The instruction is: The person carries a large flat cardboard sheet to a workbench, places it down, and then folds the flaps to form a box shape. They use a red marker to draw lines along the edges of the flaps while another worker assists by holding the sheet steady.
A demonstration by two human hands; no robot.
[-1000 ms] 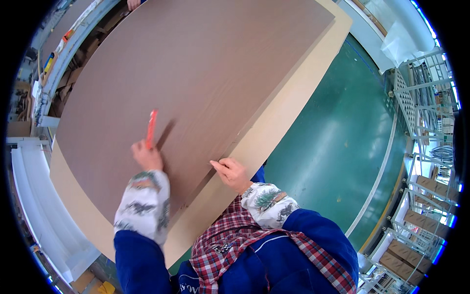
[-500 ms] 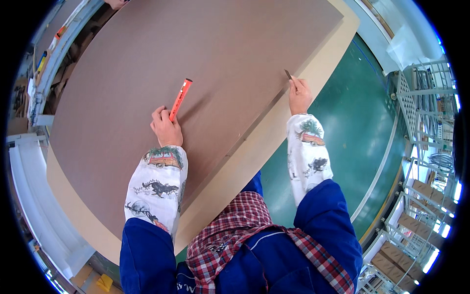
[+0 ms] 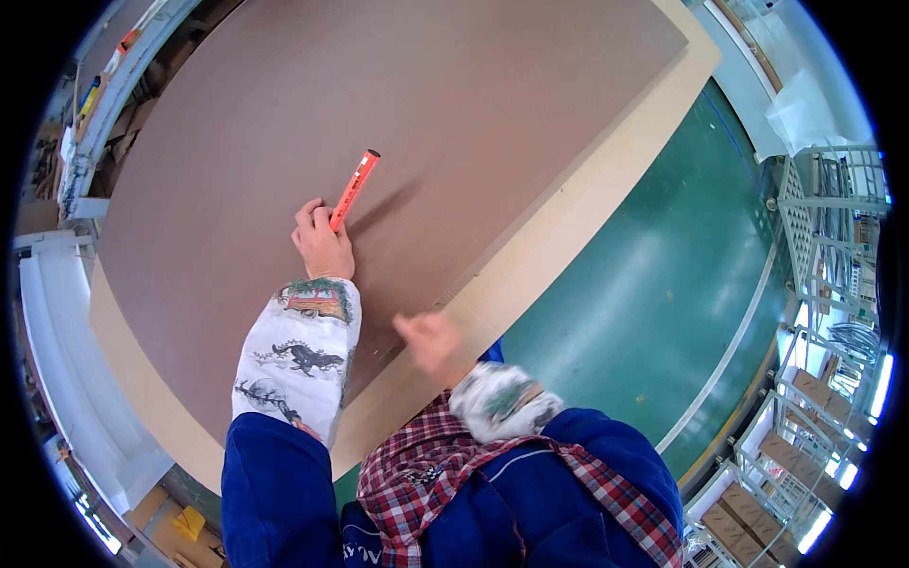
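Note:
A large brown panel lies on a slightly bigger light tan sheet, which shows as a border along the near and right sides. My left hand rests on the panel, closed around a red-orange marker. The marker's dark end tilts up and away from the fingers and throws a shadow to the right. Close to my body, my right hand is over the panel's near edge, smeared by motion. Its fingers and anything in them cannot be made out.
Green floor with a white line lies to the right of the sheet. Wire racks holding brown cartons stand along the far right. At the left are a grey-framed shelf with clutter and a white curved covering.
My right hand, which held a small dark flat strip at the panel's right edge, has swept left and toward my body. My left hand stays in place with the marker.

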